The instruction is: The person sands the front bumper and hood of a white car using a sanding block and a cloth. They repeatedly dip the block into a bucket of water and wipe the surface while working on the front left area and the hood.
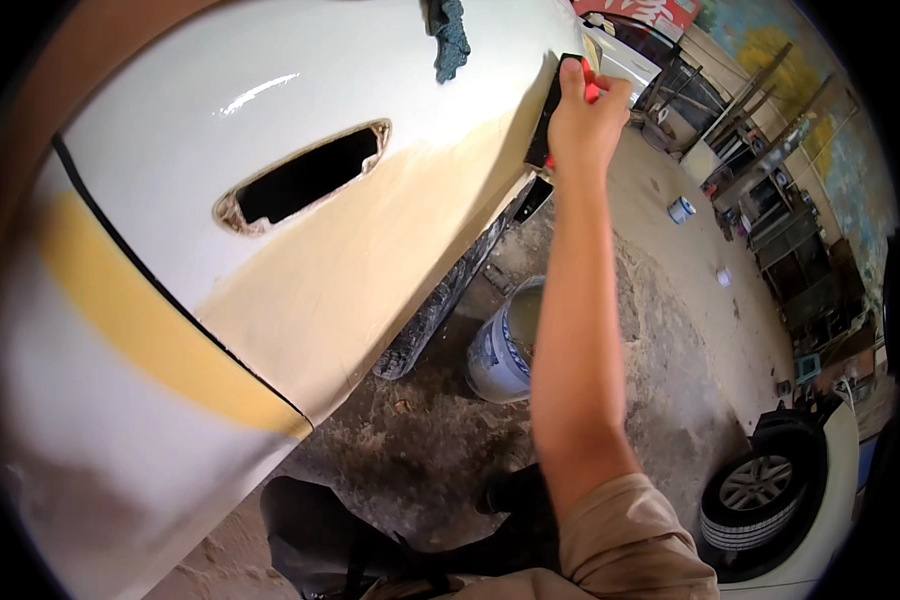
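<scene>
My right hand (588, 125) is closed around the red grip of a long black sanding block (542, 135). The block lies along the edge of a white car body panel (320, 75), at its far right end. Smooth beige filler (370, 235) covers the lower part of that panel. An oblong opening (310, 185) with a rough rim sits in the white area. On top of the panel rests a crumpled dark teal rag (450, 45). My left hand is outside the view.
Below the panel a blue-and-white bucket (498, 360) stands on the stained concrete floor, beside dark plastic sheeting (410, 340). A small can (681, 210) stands farther off. At lower right is another car's wheel (755, 490); clutter (790, 230) lines the right wall.
</scene>
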Demonstrator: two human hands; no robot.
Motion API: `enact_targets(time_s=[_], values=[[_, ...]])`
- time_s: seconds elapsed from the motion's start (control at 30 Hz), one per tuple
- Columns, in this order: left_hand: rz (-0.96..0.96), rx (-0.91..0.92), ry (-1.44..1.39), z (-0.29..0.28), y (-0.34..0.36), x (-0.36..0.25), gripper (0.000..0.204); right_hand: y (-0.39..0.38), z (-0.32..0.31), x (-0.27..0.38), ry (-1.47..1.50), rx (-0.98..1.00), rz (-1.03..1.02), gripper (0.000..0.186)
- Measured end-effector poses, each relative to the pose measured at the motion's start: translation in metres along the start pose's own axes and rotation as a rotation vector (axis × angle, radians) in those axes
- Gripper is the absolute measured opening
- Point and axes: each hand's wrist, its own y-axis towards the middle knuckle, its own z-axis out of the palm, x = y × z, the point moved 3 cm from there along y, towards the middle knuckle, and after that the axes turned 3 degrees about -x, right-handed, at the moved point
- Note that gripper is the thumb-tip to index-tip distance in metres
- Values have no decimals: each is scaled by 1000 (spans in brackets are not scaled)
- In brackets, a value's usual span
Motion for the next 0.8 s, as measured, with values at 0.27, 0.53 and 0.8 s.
enact_targets(time_s=[0.27,0.53,0.8], values=[[10,141,9,-7,-2,1,41,-171,-7,44,141,59,-508,41],[72,5,12,-1,-7,-1,49,9,1,-8,-42,60,19,48],[87,91,-59,8,-1,9,39,-67,0,26,-23,118,-125,42]])
